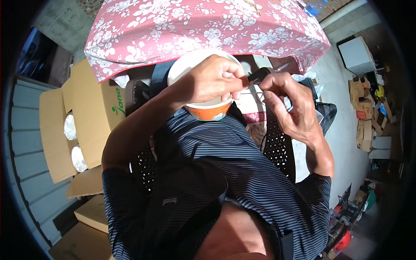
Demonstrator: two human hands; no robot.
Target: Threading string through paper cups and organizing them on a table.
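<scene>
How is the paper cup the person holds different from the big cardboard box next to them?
The paper cup is round, white with an orange lower part; the cardboard box is square-cornered and plain brown. The cup is small enough for the left hand to grip, while the box is far bigger. The cup is held up above the lap; the box rests low at the person's left. Both are open on top.

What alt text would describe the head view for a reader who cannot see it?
Two hands meet over a white-rimmed orange bowl: the left hand and right hand pinch a small dark object between them. A pink flowered cloth lies beyond, and an open cardboard box stands at left.
</scene>
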